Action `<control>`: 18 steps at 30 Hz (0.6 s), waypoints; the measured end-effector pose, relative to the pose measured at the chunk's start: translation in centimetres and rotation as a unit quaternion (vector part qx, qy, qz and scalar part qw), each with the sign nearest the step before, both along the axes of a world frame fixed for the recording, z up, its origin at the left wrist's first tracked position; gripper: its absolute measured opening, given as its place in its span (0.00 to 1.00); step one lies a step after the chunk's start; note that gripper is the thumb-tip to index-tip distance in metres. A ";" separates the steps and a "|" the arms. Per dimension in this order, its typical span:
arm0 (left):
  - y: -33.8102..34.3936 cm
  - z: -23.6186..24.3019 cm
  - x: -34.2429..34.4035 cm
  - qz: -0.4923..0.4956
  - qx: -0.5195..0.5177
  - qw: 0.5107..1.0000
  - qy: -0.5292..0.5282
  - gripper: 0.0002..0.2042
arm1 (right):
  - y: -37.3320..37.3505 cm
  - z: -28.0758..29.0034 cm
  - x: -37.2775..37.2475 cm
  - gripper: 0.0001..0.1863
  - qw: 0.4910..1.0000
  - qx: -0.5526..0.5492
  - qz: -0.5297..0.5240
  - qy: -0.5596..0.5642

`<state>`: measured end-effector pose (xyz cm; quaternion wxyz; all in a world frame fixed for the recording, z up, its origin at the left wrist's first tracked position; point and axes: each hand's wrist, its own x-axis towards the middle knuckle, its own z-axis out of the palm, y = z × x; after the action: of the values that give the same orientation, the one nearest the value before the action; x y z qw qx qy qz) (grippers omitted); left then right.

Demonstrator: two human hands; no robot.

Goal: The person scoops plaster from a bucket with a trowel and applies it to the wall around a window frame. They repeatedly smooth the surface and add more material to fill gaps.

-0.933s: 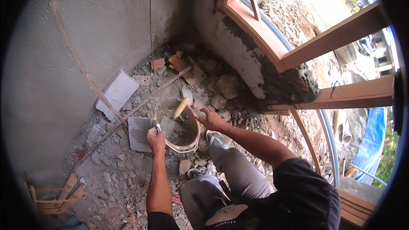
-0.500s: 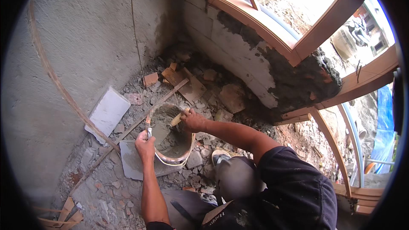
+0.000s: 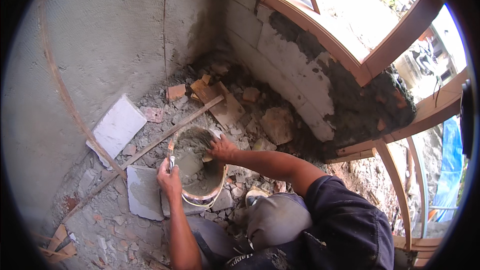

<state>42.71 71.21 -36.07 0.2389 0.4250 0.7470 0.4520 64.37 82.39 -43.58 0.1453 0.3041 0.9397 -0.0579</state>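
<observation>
A round bucket (image 3: pixel 220 188) with grey wet mortar (image 3: pixel 198 184) inside sits between my hands. My left hand (image 3: pixel 170 180) is closed on its left rim, with a small pale, shiny piece showing at the fingertips that I cannot make out. Over the far right of the bucket, my right hand (image 3: pixel 224 149) is wrapped round the wooden handle of a trowel (image 3: pixel 190 163). The trowel's flat blade lies in the mortar, partly smeared with it.
Rubble covers the floor. A long wooden strip (image 3: pixel 150 152) crosses it behind the bucket. A white block (image 3: pixel 117 124) leans by the left wall, and a grey slab (image 3: pixel 144 191) lies beside the bucket. A wooden window frame (image 3: pixel 361 70) stands at the right.
My right hand has tipped the trowel handle more upright and moved lower, closer over the mortar. My left hand stays at the bucket rim. The view has shifted slightly.
</observation>
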 end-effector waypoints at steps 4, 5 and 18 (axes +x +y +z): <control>-0.1 1.3 0.3 0.018 -0.020 0.999 0.042 0.21 | -2.3 3.5 0.2 0.25 0.989 -0.116 -0.071 0.052; -0.2 1.3 0.4 0.020 -0.015 0.999 0.024 0.21 | -3.0 4.8 0.8 0.25 0.982 -0.145 -0.107 0.058; -0.6 -0.7 -2.0 -0.021 0.036 0.999 -0.029 0.19 | -2.8 10.7 3.1 0.22 0.981 -0.132 -0.118 0.074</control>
<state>40.70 70.64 -36.78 0.2549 0.4358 0.7138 0.4853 67.48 79.60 -32.90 0.1059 0.3859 0.8896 -0.2202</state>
